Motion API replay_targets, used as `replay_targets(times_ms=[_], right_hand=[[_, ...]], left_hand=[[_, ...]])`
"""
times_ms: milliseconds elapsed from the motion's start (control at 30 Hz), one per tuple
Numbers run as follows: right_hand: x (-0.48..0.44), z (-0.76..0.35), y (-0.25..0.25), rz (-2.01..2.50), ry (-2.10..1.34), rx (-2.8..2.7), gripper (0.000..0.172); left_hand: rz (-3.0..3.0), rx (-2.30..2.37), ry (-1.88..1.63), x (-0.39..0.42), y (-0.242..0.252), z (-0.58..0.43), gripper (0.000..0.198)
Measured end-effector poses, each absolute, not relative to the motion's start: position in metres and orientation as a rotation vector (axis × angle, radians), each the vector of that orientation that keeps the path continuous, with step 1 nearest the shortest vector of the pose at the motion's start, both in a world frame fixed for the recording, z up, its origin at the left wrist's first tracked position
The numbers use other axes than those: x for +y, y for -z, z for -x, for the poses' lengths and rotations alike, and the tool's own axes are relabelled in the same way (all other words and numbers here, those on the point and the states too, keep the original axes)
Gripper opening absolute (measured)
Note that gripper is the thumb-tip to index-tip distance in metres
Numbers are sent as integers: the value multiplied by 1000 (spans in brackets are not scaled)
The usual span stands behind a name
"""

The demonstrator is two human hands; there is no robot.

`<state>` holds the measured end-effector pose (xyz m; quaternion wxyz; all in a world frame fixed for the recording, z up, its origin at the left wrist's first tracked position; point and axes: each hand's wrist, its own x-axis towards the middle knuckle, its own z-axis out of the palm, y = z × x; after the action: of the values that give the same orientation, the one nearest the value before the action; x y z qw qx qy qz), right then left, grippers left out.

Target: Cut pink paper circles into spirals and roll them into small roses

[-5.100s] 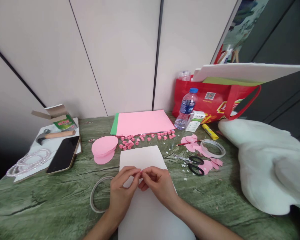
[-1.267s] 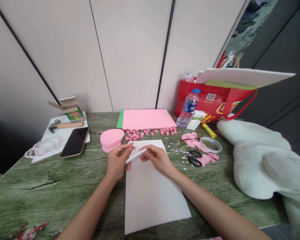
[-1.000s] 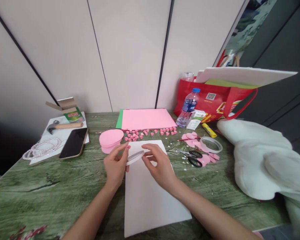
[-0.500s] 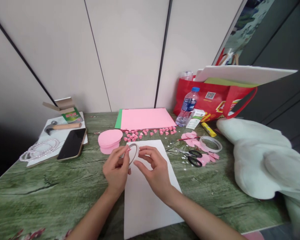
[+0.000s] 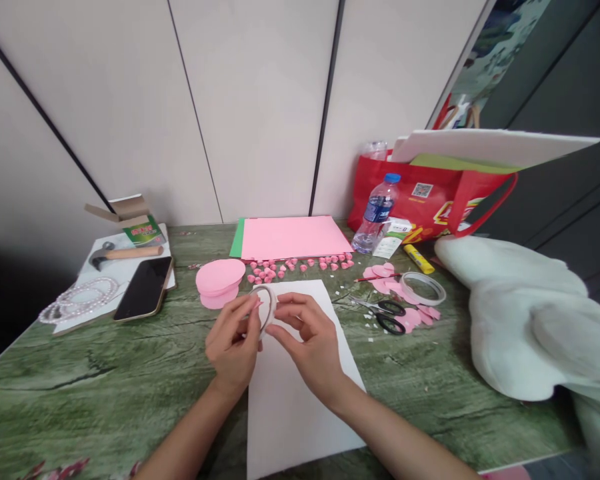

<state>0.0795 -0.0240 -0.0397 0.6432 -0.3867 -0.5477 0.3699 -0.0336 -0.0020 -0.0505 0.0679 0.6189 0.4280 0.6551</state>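
Observation:
A narrow roll of double-sided tape (image 5: 271, 308) is held upright between my two hands, above the top end of a white sheet (image 5: 300, 407). My left hand (image 5: 234, 343) grips the roll's left side, and a small pink bit shows at its fingertips. At the right side of the roll, my right hand (image 5: 311, 343) pinches the rim with thumb and fingers curled round it. Left of the hands lies a stack of pink paper ovals (image 5: 221, 277). Small pink rolled pieces (image 5: 265, 270) are scattered just beyond the sheet.
Black-handled scissors (image 5: 387, 313), another tape roll (image 5: 423, 288), pink cutouts (image 5: 380, 273) and a glue stick (image 5: 419, 259) lie right. Behind stand a water bottle (image 5: 377, 213) and red bag (image 5: 425, 193). A phone (image 5: 144, 288), hammer (image 5: 130, 252) and bead strings (image 5: 80, 300) lie left.
The tape roll has turned slightly in my fingers, so its ring faces a little differently. Both hands stay in nearly the same place.

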Motion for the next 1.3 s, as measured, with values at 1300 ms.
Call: replay_targets(times_ms=[1300], right_hand=[[-6, -102, 34, 793, -1691, -585, 32]], left_hand=[[-1297, 1158, -1636, -4, 49, 23, 16]])
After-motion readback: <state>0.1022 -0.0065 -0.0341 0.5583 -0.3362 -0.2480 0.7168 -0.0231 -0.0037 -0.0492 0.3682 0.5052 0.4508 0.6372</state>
